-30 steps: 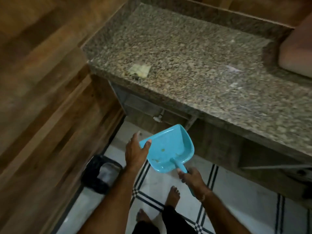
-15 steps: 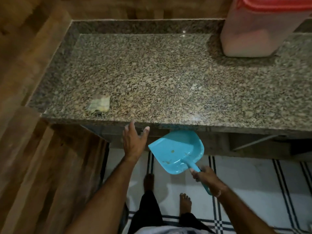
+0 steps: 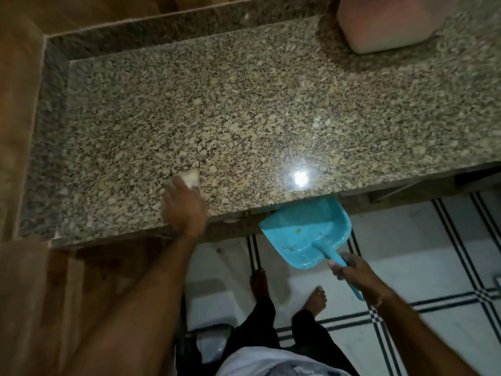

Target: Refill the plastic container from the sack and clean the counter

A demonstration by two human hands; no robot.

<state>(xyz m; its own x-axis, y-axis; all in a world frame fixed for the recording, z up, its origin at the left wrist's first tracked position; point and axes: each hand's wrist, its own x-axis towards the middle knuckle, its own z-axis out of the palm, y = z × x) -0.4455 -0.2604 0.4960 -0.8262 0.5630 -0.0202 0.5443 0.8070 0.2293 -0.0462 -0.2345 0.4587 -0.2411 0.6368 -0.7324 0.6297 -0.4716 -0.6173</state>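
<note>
Head view: my right hand (image 3: 355,272) clamps the dustpan (image 3: 306,229) handle below the desk (image 3: 244,104) edge; my left hand (image 3: 184,207), on the cloth (image 3: 190,176), grip unclear, should sweep toward those right fingers.

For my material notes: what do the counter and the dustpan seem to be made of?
The counter looks like polished granite: speckled grey-beige, with a bright light reflection. The dustpan seems moulded plastic: uniform turquoise, smooth, slight sheen.
</note>
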